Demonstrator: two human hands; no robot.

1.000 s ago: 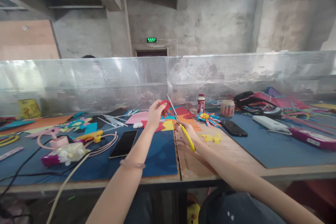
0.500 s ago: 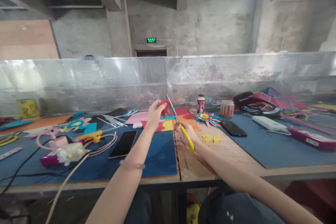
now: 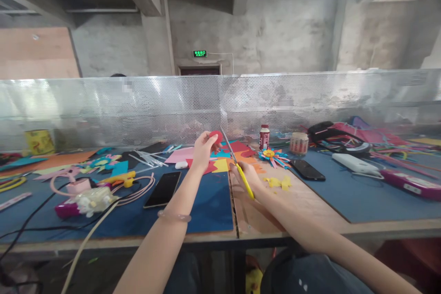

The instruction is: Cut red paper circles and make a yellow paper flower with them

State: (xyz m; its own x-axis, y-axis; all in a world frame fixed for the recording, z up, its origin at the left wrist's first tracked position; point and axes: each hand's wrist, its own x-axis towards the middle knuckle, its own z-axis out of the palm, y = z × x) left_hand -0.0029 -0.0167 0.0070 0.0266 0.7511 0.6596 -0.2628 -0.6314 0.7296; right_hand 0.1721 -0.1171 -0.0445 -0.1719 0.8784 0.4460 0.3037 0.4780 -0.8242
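My left hand (image 3: pixel 203 148) pinches a small piece of red paper (image 3: pixel 216 138) above the middle of the table. My right hand (image 3: pixel 246 176) grips yellow-handled scissors (image 3: pixel 245 181), their blades pointing up and away from me beside the red paper. From this angle I cannot tell whether the blades touch the paper. Beyond and below the hands lie red, yellow, orange and blue paper sheets (image 3: pixel 220 165). Yellow paper scraps (image 3: pixel 279 183) rest on the bare wood right of my right hand.
A black phone (image 3: pixel 162 189) lies left of my left forearm, another phone (image 3: pixel 306 169) to the right. A glue gun (image 3: pixel 120 178) and a power strip (image 3: pixel 86 200) with cords sit at left. A paper flower (image 3: pixel 270 156), bottle (image 3: pixel 264 137) and jar (image 3: pixel 298 143) stand near the perforated metal screen (image 3: pixel 155 110).
The scissors have turned slightly in my right hand, and their blades look closer together. My left hand keeps the red paper in nearly the same place. The view has shifted a little.
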